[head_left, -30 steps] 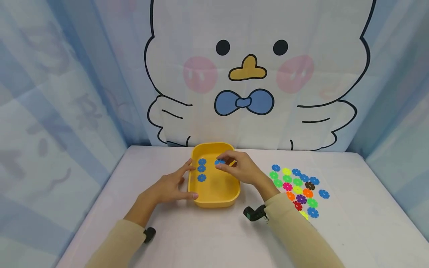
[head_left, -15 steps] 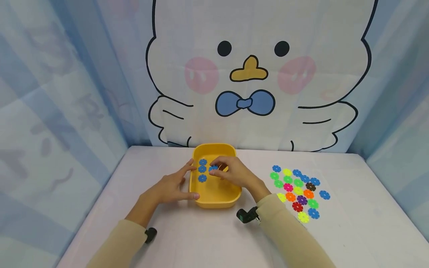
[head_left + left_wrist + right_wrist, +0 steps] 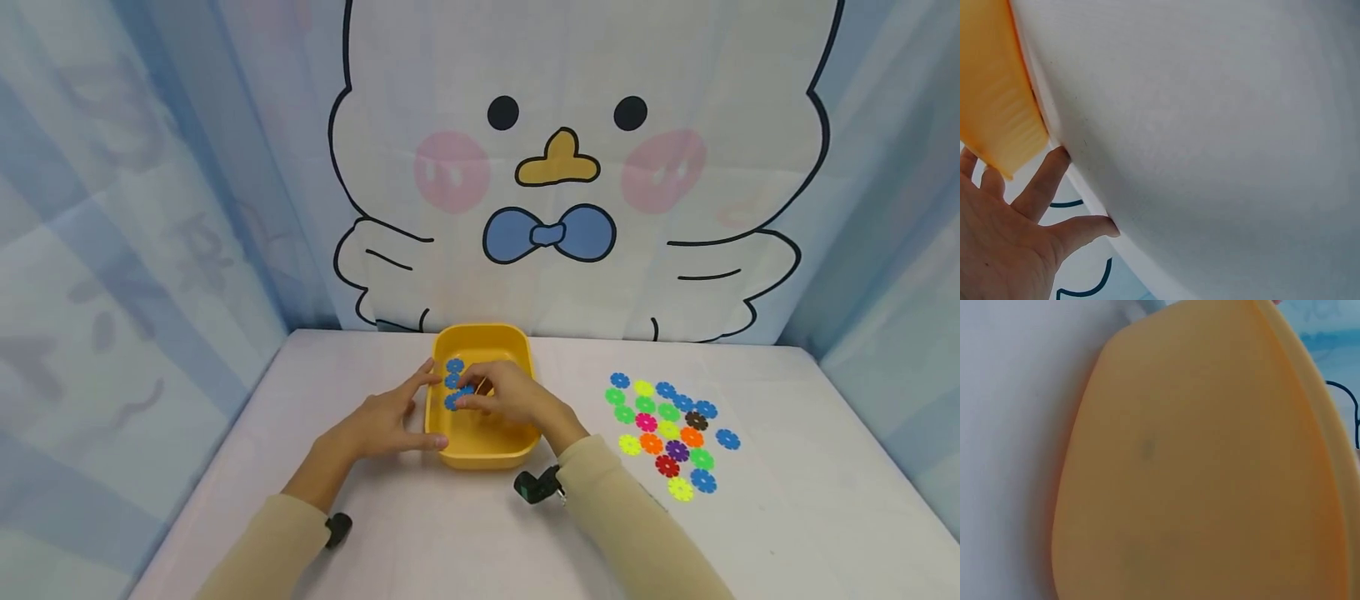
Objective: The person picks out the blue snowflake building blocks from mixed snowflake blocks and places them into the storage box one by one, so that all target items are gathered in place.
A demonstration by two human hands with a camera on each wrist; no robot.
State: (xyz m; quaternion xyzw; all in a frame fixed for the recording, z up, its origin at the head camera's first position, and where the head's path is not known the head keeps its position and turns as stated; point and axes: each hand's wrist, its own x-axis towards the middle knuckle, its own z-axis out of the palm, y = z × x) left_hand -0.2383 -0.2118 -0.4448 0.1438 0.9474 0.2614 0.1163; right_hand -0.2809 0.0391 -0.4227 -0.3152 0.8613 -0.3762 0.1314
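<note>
A yellow tray [image 3: 486,457] holds a column of blue notched plastic discs [image 3: 454,366] along its left side. Above the lowest of them, my right hand [image 3: 513,396] pinches another blue disc [image 3: 467,390] between thumb and fingers. The two blue discs overlap in the head view; whether they touch I cannot tell. My left hand [image 3: 378,422] lies against the tray's left side, thumb and fingers spread along the rim. In the left wrist view that hand [image 3: 1016,244] shows beside the tray's outer wall [image 3: 1004,94]. The tray wall [image 3: 1197,456] fills most of the right wrist view, hiding the right fingers.
Loose notched discs in blue, green, yellow, orange, pink, red, purple and brown, such as a purple disc [image 3: 677,451], lie spread on the white table [image 3: 420,533] right of the tray. Behind the table hangs a printed curtain [image 3: 570,292].
My right hand has carried its blue disc leftward and nearer across the tray, up to the lowest disc of the column. The left hand has stayed at the rim.
</note>
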